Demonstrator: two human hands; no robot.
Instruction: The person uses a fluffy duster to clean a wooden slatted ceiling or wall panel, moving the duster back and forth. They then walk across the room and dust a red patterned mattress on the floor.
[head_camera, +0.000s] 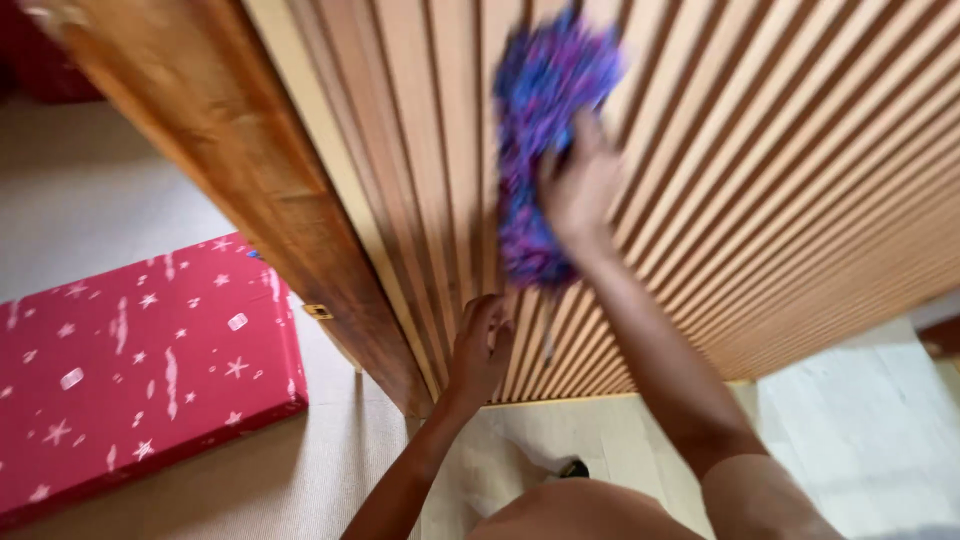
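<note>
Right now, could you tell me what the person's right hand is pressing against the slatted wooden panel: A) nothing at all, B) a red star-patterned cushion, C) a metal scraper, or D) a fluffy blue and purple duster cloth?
D: the right hand presses a fluffy blue and purple duster cloth onto the slatted wooden panel, while the left hand rests lower on the slats.

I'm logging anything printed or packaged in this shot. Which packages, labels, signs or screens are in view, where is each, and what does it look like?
Red box-like block: on the pale floor at lower left, beside the wooden slatted panel; flat, rectangular, red with white stars and streaks; could be a wrapped package or a cushion.
No labels, signs or screens are visible.
</note>
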